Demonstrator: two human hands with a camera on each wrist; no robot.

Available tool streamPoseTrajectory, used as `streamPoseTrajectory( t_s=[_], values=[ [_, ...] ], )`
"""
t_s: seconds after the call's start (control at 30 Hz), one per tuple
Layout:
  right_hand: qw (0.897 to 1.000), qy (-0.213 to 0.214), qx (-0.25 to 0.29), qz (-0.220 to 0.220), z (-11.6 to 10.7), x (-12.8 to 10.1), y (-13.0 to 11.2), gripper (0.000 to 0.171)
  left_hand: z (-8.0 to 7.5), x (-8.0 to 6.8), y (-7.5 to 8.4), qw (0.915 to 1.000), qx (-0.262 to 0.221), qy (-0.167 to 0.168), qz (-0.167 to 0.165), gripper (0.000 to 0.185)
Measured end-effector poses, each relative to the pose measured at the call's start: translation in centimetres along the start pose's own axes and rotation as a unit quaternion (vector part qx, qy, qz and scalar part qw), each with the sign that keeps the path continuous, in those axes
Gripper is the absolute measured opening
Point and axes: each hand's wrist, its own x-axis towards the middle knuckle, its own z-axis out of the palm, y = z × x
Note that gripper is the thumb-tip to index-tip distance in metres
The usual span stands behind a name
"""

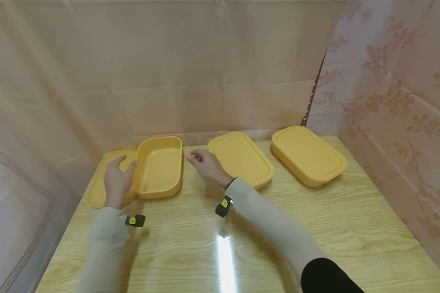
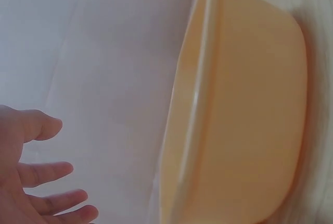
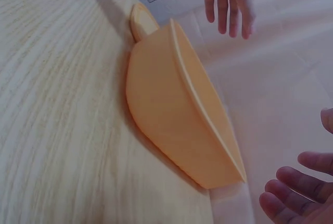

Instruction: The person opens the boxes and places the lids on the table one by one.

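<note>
While a flat yellow lid (image 1: 97, 191) lies at the far left, the left hand (image 1: 116, 182) hovers loose-fingered and empty just left of the open yellow tub (image 1: 158, 167), the equally slack, empty right hand (image 1: 205, 165) just right of it, and two lidded tubs (image 1: 242, 158) (image 1: 308, 154) further right

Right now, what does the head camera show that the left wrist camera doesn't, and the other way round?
Only the head view shows the wooden table, the right hand, a flat lid under the open container's left edge, and two lidded containers. Only the left wrist view shows the open container's outer wall close up. Both share the open container and the left hand, fingers spread, gripping nothing.
</note>
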Motion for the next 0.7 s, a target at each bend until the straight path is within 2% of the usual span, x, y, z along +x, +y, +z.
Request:
streamPoseTrajectory(
  t_s=[0.47,0.7],
  values=[
    [0.999,0.015,-0.014,-0.024,-1.9,-0.7,-0.1,0.044,1.0,-0.5,1.9,0.9996,-0.006,-0.005,0.029,0.053],
    [0.999,0.03,-0.017,-0.037,-2.9,-1.0,-0.8,0.042,1.5,-0.9,2.8,0.9977,-0.019,0.007,0.064,0.05]
  ],
)
